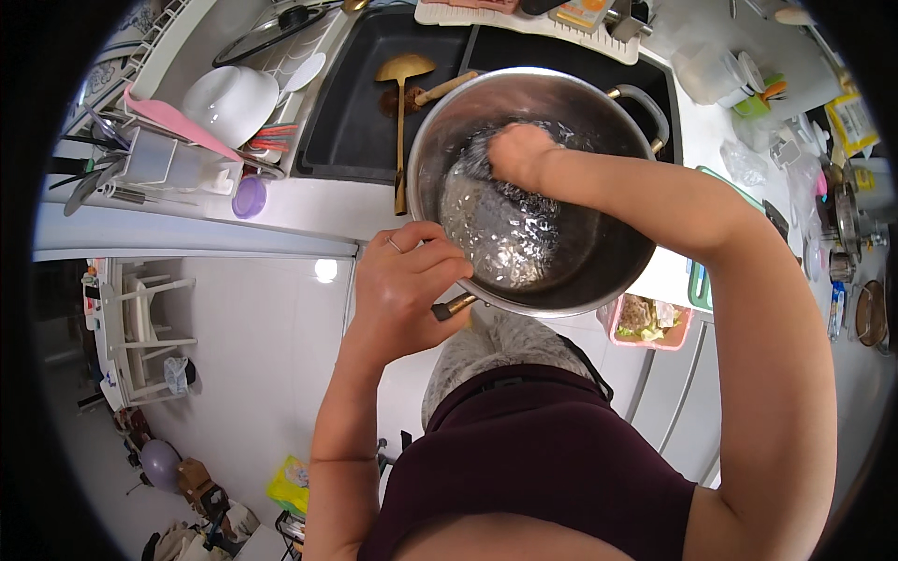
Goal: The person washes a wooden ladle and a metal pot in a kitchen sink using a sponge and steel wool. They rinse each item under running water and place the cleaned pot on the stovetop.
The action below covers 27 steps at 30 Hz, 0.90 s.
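A large stainless steel pot [617,266] is held tilted over the front of the sink, its mouth towards me. Shallow, rippling water gleams inside it. My left hand [414,280] grips the rim at the near left, beside one of the loop handles [454,306]. Reaching down into the pot, my right hand [520,156] has curled fingers near the far inner wall. A blurred greyish patch shows by those fingers, and whether it is a scrubber or moving water is unclear. The second loop handle [649,116] points to the far right.
A brass-coloured ladle [401,133] and a wooden-handled brush [445,90] lie at the black double sink [344,133]. White bowls [231,105] and a glass lid [270,35] fill the left rack. A pink bin [649,343] with food scraps hangs below the right counter.
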### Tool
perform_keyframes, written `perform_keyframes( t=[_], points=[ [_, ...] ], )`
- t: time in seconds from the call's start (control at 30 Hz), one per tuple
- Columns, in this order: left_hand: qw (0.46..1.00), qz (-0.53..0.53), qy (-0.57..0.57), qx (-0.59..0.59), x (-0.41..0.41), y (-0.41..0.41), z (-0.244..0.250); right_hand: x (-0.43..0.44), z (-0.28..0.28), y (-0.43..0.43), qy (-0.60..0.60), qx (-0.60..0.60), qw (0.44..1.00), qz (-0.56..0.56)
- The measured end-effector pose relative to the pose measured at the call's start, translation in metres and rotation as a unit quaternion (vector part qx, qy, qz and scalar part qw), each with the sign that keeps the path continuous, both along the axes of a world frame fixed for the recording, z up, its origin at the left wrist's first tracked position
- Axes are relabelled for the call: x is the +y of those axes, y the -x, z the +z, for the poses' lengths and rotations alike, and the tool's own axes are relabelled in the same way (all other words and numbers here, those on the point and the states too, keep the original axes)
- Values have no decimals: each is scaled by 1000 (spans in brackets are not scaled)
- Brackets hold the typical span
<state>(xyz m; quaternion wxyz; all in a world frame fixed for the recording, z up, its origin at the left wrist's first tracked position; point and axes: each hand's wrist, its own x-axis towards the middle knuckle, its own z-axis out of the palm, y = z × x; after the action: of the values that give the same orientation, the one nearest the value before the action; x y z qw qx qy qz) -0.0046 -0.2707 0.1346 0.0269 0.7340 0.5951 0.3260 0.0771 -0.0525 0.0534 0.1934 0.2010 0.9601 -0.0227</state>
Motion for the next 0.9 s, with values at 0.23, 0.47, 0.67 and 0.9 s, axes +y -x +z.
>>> perform_keyframes(
  t=[0.23,0.47,0.67,0.9],
  points=[
    [1000,6,0,-4,0,-3,1,-9,44,-43,116,-210,911,-335],
    [999,-29,-19,0,-1,0,-2,5,19,-41,78,-152,958,-229],
    [999,-35,-15,-4,0,1,-1,1,12,-10,25,-77,981,-179],
    [999,-36,-12,1,3,3,2,-45,8,2,-85,17,988,124]
  ],
)
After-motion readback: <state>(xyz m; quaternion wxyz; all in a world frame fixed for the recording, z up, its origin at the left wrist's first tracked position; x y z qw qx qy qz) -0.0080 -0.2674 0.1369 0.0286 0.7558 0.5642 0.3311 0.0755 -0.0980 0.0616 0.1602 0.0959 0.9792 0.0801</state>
